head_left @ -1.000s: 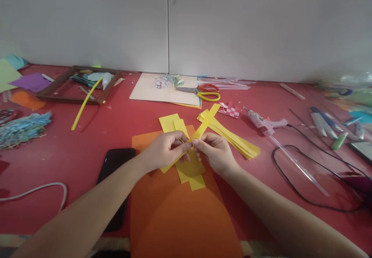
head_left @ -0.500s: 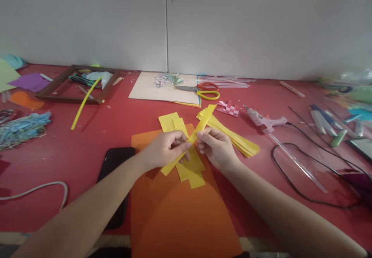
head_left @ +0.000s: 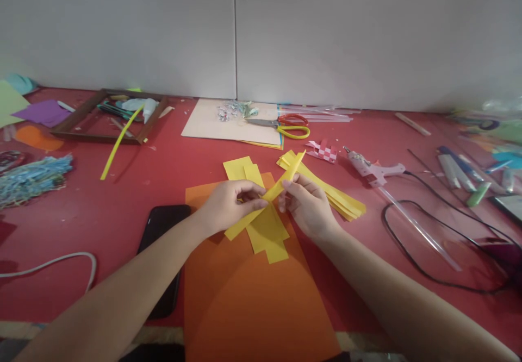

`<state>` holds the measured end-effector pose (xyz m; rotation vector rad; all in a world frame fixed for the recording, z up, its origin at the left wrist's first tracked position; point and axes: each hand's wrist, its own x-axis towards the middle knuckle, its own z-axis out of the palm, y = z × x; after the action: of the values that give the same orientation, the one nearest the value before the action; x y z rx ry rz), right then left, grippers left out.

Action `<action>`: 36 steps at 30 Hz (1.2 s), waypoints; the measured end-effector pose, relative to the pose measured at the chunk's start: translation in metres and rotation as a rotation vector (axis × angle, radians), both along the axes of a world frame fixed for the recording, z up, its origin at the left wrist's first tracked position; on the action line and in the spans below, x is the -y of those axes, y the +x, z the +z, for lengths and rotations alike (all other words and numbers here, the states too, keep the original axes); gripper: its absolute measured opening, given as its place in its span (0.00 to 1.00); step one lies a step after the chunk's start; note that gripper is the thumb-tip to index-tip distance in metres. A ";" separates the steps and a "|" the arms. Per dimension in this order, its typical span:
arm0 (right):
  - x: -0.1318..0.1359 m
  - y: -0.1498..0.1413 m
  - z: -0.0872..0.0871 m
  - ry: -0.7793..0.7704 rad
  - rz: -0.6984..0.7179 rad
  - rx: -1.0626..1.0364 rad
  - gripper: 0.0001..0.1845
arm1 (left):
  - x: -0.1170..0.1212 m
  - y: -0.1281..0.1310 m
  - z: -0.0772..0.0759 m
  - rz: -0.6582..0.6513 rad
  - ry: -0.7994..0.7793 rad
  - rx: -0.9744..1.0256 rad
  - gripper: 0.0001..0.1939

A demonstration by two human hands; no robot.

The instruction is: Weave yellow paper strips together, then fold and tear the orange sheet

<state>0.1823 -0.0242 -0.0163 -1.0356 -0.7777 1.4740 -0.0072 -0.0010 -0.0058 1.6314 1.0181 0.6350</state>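
Note:
A folded yellow paper strip (head_left: 244,224) runs diagonally between my hands, its upper end pointing away to the right. My left hand (head_left: 234,204) pinches it near the middle between thumb and fingers. Closer to the upper end, my right hand (head_left: 306,203) grips it, thumb on top. Beneath lie several yellow paper pieces (head_left: 267,234), partly covered by my left hand, on an orange paper sheet (head_left: 261,307). Just beyond my right hand is a fanned stack of yellow strips (head_left: 342,201).
Scissors (head_left: 293,132) rest by a cream board (head_left: 204,125). A pink glue gun (head_left: 373,172) with a black cord sits at right, near a pink checkered woven piece (head_left: 324,151). At left are a black phone (head_left: 157,237), a wooden frame (head_left: 98,135) and blue-green yarn (head_left: 36,180).
My right hand has tilted and narrowed the strip's upper end, which now looks folded lengthwise. Both hands keep nearly the same place; the view has shifted slightly.

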 end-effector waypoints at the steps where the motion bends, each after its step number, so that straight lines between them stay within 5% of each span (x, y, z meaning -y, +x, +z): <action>1: 0.000 0.000 0.000 0.008 0.030 0.015 0.14 | 0.000 0.000 -0.001 0.018 -0.017 0.027 0.14; 6: 0.003 -0.001 -0.004 0.049 0.170 0.174 0.15 | 0.002 0.000 0.001 0.070 0.096 0.102 0.12; 11: 0.000 0.002 -0.005 0.039 0.116 0.167 0.17 | 0.003 -0.001 0.006 -0.029 0.231 0.013 0.05; 19: -0.005 0.007 0.000 -0.038 0.017 -0.013 0.16 | 0.003 0.000 0.005 -0.148 0.210 0.053 0.10; 36: -0.005 0.008 -0.004 -0.001 -0.084 0.015 0.19 | 0.008 0.001 0.010 -0.193 0.100 0.078 0.18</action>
<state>0.1899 -0.0192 -0.0202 -1.0683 -0.7355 1.3964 -0.0058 -0.0089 0.0038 1.7535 0.7718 0.6228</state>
